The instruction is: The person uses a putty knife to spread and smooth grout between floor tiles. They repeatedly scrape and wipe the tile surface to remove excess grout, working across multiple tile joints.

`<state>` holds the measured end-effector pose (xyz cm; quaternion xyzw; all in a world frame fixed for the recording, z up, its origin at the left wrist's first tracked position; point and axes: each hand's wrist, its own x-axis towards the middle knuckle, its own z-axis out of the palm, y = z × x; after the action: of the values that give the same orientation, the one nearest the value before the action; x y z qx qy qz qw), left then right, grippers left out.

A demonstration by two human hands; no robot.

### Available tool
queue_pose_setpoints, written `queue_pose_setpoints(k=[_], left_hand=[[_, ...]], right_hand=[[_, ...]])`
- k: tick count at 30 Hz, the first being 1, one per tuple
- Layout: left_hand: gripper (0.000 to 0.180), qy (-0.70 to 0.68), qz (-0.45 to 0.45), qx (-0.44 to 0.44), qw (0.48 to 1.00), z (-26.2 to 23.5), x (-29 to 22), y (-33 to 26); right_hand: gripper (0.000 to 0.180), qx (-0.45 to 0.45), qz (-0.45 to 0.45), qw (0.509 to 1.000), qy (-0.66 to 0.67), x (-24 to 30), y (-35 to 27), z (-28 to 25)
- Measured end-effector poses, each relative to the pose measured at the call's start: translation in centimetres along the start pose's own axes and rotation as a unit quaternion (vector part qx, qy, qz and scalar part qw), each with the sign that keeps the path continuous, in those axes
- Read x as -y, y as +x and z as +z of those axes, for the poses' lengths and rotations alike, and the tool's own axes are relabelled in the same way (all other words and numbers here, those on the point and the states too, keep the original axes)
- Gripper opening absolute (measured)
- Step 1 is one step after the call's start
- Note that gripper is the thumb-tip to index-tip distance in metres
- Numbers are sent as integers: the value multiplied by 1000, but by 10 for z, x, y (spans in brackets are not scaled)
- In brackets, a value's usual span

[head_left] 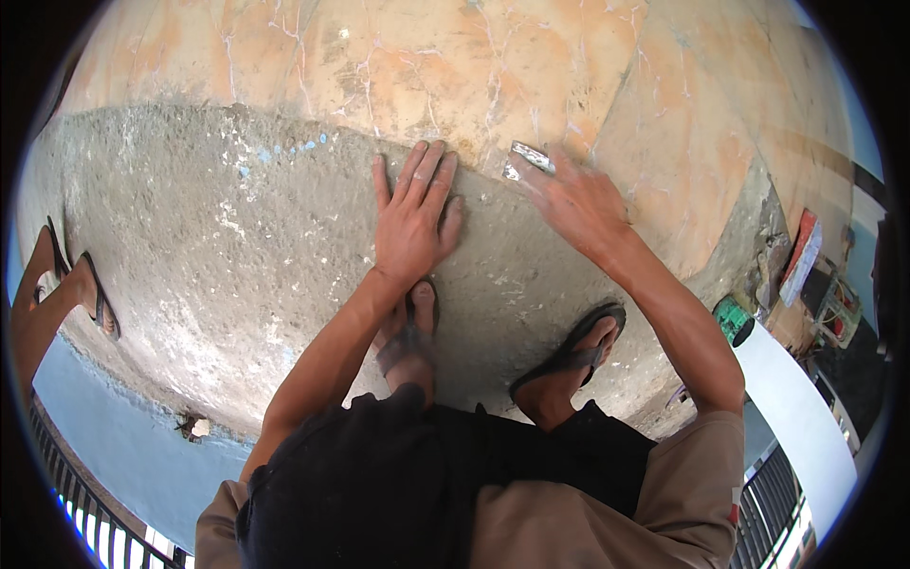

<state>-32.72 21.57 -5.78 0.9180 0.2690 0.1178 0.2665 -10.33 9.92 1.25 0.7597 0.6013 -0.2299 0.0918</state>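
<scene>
My left hand lies flat with its fingers spread on the rough grey concrete. Its fingertips reach the border where the orange-cream marbled tiles begin. To its right, my right hand is closed on a small flat silvery piece, smeared with white and scraper-like in shape. That piece rests low against the tile border, and the fingers hide part of it. The right hand's edges are slightly blurred.
My sandaled feet are on the concrete below my hands. Another person's sandaled foot stands at the far left. A green can and a red-and-white packet sit at the right. Black railings run along the lower left.
</scene>
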Motion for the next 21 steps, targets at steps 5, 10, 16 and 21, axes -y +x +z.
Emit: queue_pose_setpoints(k=[5,10,16,21], left_hand=[[61,4,-6,-1,1000,-2,1,0],[62,2,-12,10,1000,-1,-2,2],[63,-1,-6,0,1000,0,4,-3],[62,-4,-10,9,1000,-1,0,0]], right_hand=[[49,34,68,997,-15,-21,-32,-3],[47,-28,18,999,4,-1,6,1],[48,45,51,998,-2,-9,-8,-14],[48,42,84,996,-2,-16,-27,-6]])
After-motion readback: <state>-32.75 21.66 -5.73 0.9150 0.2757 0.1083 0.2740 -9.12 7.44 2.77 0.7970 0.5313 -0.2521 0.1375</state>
